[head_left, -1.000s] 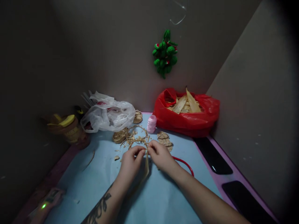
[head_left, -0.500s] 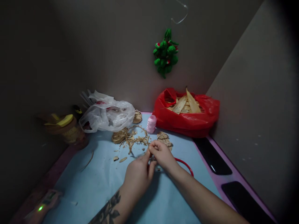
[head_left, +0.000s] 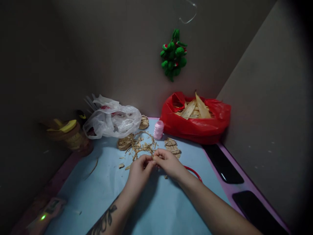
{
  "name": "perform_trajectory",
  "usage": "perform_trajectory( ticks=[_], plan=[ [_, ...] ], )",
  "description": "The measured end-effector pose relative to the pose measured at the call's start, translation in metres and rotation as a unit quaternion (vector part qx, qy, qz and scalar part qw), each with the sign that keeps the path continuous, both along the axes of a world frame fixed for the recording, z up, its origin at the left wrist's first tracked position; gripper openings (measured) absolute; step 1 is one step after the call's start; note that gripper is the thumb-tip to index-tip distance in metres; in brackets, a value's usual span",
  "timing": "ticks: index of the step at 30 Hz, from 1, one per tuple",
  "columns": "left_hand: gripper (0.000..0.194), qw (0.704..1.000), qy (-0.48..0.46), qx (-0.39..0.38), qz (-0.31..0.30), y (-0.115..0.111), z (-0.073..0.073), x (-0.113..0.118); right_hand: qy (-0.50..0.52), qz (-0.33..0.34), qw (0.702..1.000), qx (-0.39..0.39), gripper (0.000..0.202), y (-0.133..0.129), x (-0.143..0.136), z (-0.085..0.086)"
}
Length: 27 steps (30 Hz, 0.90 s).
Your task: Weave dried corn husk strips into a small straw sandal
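My left hand point(head_left: 140, 169) and my right hand point(head_left: 168, 162) meet fingertip to fingertip over the middle of the blue sheet. Both are closed in a pinch. Whatever sits between the fingertips is too small and too covered to name. Just beyond them lie braided straw-coloured rings point(head_left: 144, 151) with dry scraps strewn around. A coiled bundle of straw-coloured cord point(head_left: 125, 142) rests to the left of the rings. Behind my right hand is a flat woven piece point(head_left: 172, 146). A red curved cord or handle point(head_left: 194, 171) shows beside my right wrist, partly hidden by the arm.
A pink thread spool point(head_left: 158, 130) stands before a red plastic bag point(head_left: 193, 129) of dry husks. Left are a white plastic bag point(head_left: 114, 122) and a brown pot point(head_left: 73, 137). Two black phones point(head_left: 223, 164) lie along the right edge. Green ornaments point(head_left: 173, 57) hang on the wall.
My left hand has turned and shifted slightly left, its fingers now curled up to my right fingertips. My right hand has moved slightly left. The surrounding things stay put.
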<state>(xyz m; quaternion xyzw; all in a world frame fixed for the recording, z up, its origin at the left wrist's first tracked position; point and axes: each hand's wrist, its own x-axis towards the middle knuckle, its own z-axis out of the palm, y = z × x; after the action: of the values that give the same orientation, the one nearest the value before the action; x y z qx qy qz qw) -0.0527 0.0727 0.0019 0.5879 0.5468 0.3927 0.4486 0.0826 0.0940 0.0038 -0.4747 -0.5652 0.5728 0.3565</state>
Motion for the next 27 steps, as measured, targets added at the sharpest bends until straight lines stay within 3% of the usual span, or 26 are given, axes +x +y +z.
perform_trajectory(
  ticks=[4,8,11,14,20,27],
  plan=[
    [0.020,1.000,0.016,-0.014,0.011,0.003,0.003,-0.004,-0.156,-0.032,0.981,0.113,0.008,-0.002,0.000,-0.003],
    [0.030,0.990,-0.112,-0.086,-0.010,0.004,-0.003,-0.002,-0.235,-0.047,0.951,0.197,0.010,-0.006,0.000,0.000],
    [0.036,0.971,-0.205,-0.125,-0.011,0.003,-0.008,0.003,-0.224,-0.049,0.959,0.170,0.010,-0.006,0.000,0.000],
    [0.039,0.965,-0.229,-0.128,-0.009,0.002,-0.009,0.004,-0.164,-0.047,0.979,0.112,0.008,-0.004,-0.001,-0.001],
    [0.032,0.976,-0.195,-0.102,-0.007,0.004,-0.003,-0.002,-0.017,-0.021,0.999,0.031,0.014,0.005,0.005,0.006],
    [0.033,0.986,-0.144,-0.080,0.004,0.005,-0.004,-0.003,-0.029,-0.019,0.999,0.032,0.019,0.012,0.020,0.014]
  ],
)
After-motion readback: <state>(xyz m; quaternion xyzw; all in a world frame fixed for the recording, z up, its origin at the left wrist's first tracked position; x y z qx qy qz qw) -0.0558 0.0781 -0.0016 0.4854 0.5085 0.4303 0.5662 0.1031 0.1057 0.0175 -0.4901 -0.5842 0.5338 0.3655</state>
